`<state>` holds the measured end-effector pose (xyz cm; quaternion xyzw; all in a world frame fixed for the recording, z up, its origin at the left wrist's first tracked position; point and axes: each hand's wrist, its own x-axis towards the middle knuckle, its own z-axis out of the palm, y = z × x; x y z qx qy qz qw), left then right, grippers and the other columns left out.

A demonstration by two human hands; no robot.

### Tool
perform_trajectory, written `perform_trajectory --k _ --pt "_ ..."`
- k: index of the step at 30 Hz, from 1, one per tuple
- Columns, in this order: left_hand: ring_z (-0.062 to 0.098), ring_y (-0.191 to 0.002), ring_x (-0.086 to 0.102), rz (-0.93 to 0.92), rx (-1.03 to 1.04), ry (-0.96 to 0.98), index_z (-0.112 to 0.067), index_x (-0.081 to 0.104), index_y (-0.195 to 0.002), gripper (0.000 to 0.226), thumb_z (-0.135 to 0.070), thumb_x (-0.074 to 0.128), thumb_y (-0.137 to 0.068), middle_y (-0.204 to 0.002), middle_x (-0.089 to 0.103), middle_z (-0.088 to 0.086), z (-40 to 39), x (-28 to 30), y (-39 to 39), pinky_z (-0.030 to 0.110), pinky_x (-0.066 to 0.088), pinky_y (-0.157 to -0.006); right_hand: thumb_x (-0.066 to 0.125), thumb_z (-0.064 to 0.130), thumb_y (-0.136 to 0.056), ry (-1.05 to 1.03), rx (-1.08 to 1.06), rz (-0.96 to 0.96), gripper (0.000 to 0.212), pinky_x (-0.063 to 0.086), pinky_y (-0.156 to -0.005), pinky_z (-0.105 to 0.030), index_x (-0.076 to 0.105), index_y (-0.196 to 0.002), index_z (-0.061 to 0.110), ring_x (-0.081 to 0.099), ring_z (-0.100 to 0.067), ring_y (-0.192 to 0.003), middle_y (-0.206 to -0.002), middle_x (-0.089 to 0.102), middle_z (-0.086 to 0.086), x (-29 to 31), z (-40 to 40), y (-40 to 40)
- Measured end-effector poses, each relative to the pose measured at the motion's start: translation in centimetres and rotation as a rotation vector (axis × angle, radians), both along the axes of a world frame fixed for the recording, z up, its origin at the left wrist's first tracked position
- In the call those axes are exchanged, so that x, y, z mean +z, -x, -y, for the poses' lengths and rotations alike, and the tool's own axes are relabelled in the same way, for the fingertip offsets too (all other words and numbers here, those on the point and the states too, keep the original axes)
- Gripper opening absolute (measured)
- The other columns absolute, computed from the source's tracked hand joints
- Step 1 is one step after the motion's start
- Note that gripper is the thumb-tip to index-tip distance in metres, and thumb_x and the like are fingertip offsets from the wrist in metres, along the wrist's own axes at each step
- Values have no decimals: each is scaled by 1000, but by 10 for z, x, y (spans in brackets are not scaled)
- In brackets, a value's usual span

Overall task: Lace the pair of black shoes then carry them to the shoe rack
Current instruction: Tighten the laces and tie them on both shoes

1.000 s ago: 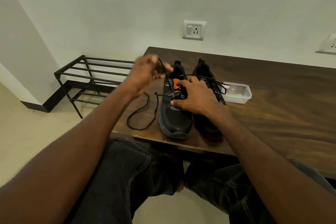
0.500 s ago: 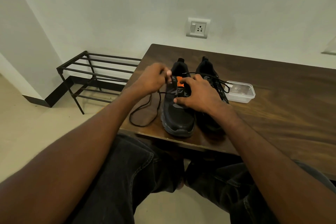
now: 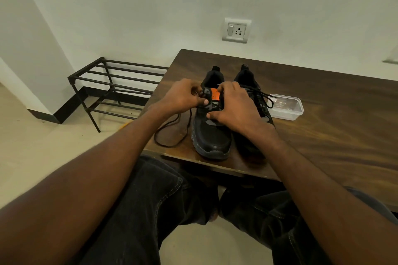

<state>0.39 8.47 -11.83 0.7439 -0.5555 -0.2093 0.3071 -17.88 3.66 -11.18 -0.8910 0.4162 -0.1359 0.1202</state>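
Observation:
Two black shoes stand side by side near the front left corner of the dark wooden table [image 3: 323,135], toes toward me. The left shoe [image 3: 212,137] has an orange tag on its tongue. My left hand [image 3: 183,97] pinches the black lace [image 3: 170,133] at the shoe's left eyelets; the rest of the lace loops loose on the table. My right hand [image 3: 234,109] rests over the left shoe's tongue and holds it. The right shoe [image 3: 249,84] is partly hidden behind that hand, with its laces lying loose to the right.
A clear plastic container [image 3: 286,106] sits on the table right of the shoes. A black metal shoe rack [image 3: 112,90] stands on the floor to the left, against the wall. A wall socket [image 3: 236,30] is above the table. My knees are under the table edge.
My left hand came down from a raised pull and moved right, onto the left shoe's eyelets. My right hand shifted slightly up the tongue. The camera view moved a little nearer.

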Motion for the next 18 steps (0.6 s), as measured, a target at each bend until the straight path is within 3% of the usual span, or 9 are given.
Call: perform_trajectory --k 3,6,8,11,14,16,18 --pt "16 -76 67 -52 26 32 -7 73 -88 19 -26 75 -92 -81 72 5 0 1 -2 39 59 -78 77 41 -89 135 120 -17 51 52 -98 -45 55 -132 24 51 -23 -120 -129 51 -2 -3 -10 -6" --pt "21 -80 74 -99 84 63 -9 74 -86 19 -26 74 -94 -81 75 6 1 -1 -8 40 63 -81 63 47 -98 151 181 -103 41 53 -94 -51 59 -134 26 54 -28 -118 -126 53 -6 -10 -17 -13" --pt "22 -80 72 -61 112 73 -11 73 -84 20 -29 75 -94 -80 74 5 2 -5 -11 41 62 -80 56 53 -101 149 192 -116 32 54 -87 -50 67 -116 26 59 -24 -104 -110 57 -3 -12 -20 -15" --pt "17 -79 66 -15 164 99 -16 68 -79 22 -30 73 -95 -80 70 2 4 -10 -15 36 56 -76 52 60 -102 65 122 -40 43 55 -75 -41 70 -84 25 62 -17 -78 -80 61 4 -7 -21 -14" --pt "14 -77 62 -17 214 145 -18 64 -78 22 -30 70 -96 -78 66 -2 4 -9 -18 32 51 -75 70 50 -95 -135 12 96 33 56 -72 -38 68 -76 24 66 -14 -77 -77 67 4 -1 -18 -11" --pt "13 -78 61 8 200 160 -18 65 -84 18 -30 69 -97 -81 65 -4 4 -8 -16 31 50 -73 81 28 -90 -444 -63 332 13 57 -71 -31 71 -85 21 68 -10 -77 -84 71 3 5 -19 -9" --pt "11 -81 63 27 142 184 -18 68 -92 11 -28 67 -98 -85 67 -5 4 -6 -13 31 52 -76 81 13 -88 -801 -145 631 13 52 -63 -26 70 -95 16 67 -10 -70 -84 72 0 18 -20 -3"
